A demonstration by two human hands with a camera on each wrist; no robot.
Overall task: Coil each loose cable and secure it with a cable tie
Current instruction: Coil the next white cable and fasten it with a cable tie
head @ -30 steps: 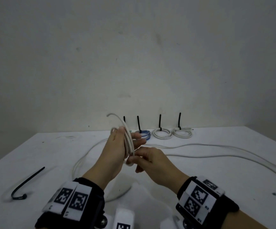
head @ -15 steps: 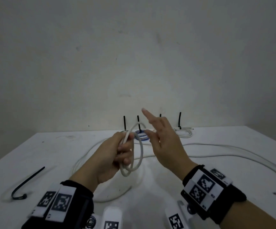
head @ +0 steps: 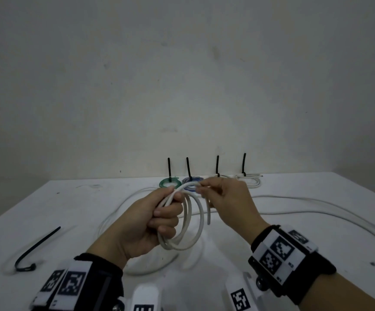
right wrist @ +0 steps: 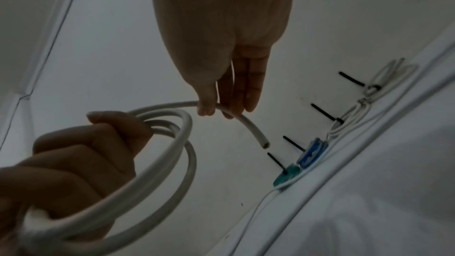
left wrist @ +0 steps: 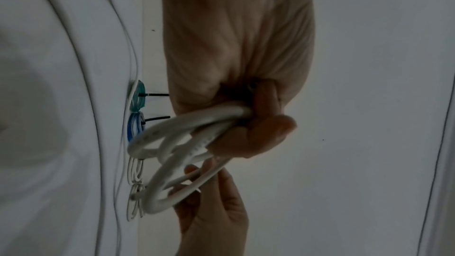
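Head view: white table, seemingly plain grey wall

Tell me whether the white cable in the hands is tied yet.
Not tied. The left hand grips the white cable's loops, the right hand pinches its free end; no tie wraps it.

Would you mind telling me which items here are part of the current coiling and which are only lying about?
In use: white cable coil, left hand, right hand, loose black cable tie.
Lying about: green coil, blue coil, two tied white coils.
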